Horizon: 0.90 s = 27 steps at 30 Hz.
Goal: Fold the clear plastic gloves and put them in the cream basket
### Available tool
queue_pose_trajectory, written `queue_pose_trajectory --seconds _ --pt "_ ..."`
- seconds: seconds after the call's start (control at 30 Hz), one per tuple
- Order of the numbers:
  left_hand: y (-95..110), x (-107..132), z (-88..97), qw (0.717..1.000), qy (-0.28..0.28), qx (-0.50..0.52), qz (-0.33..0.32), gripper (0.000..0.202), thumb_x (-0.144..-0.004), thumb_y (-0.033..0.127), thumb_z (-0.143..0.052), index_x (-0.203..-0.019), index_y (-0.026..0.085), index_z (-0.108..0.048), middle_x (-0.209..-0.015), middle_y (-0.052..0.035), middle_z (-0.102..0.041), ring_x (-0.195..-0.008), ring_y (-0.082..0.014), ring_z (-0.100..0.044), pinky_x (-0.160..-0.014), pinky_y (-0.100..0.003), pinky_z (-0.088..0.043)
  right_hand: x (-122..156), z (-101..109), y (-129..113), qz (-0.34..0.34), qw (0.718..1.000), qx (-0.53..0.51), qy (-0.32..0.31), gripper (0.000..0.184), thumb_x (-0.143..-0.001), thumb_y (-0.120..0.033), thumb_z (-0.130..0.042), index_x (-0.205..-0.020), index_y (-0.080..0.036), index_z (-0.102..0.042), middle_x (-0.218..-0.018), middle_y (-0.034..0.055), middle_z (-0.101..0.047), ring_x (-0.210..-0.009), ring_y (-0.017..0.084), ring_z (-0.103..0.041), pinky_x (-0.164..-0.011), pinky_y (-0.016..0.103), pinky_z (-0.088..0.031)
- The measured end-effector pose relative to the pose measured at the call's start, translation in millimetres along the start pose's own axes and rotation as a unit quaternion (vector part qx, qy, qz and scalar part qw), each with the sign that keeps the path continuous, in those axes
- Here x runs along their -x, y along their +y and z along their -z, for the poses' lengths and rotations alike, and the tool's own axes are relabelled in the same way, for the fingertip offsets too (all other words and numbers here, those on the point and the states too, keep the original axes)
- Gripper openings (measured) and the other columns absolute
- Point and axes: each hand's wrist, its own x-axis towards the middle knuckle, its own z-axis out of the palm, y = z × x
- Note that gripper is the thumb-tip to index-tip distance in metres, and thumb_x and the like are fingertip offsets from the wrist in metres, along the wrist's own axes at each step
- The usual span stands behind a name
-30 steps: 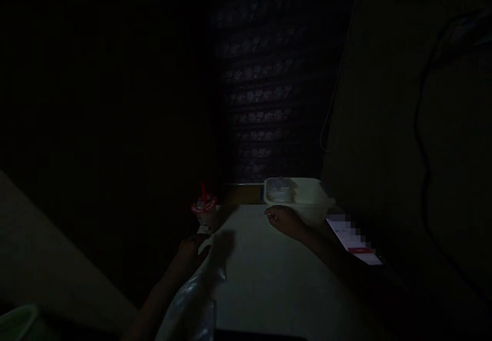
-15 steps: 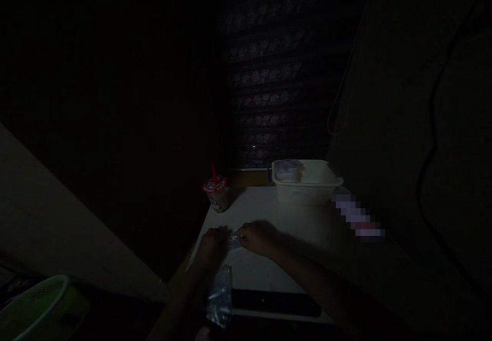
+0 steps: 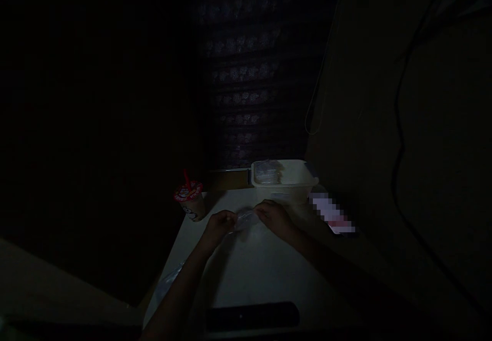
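In this gloom, with the left hand and right hand both pinching the plastic, a hard pull might tear it, or a leftward swing tip the cup.

pale table | far left: lidded cup | far right: basin | left edge: clear plastic

Dark room, probably home: patterned blind, looped cord, small white table, drink cup with straw.
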Motion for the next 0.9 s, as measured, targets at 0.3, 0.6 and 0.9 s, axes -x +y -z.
queue_pose_trajectory --seconds 0.3,0.6,0.9 --pt "13.6 -9.7 -52.3 0.988 0.01 0.145 0.052 0.027 -0.062 0.041 -0.049 -0.065 0.014 -0.05 -0.053 0.0028 -0.049 -0.047 -0.0085 -0.047 -0.048 -0.021 -0.038 25.1 45.4 21.8 -0.161 0.979 -0.072 0.097 0.014 -0.07 -0.017 -0.044 -0.066 -0.017 -0.057 -0.069 0.0039 -0.061 -0.065 0.014 -0.056 -0.061 0.024 -0.042" --pt "29.5 8.2 -90.3 0.998 0.047 0.02 -0.041 0.054 -0.052 0.026 -0.061 -0.103 0.018 -0.046 -0.107 -0.0074 -0.051 -0.09 -0.0195 -0.05 -0.076 -0.031 -0.04 39.1 43.3 26.2 -0.123 0.983 -0.119 0.062 0.013 -0.068 -0.015 -0.043 -0.066 -0.017 -0.055 -0.066 0.0017 -0.061 -0.063 0.013 -0.055 -0.057 0.022 -0.041" --pt "29.7 2.3 -78.0 0.993 0.078 0.082 0.02 0.025 -0.067 0.037 -0.047 -0.062 0.014 -0.056 -0.057 0.0002 -0.056 -0.058 -0.0135 -0.053 -0.055 -0.024 -0.04 37.8 55.0 27.5 -0.094 0.993 -0.005 0.07 0.015 -0.07 -0.011 -0.044 -0.076 -0.016 -0.057 -0.076 0.0042 -0.059 -0.073 0.014 -0.054 -0.069 0.026 -0.041"
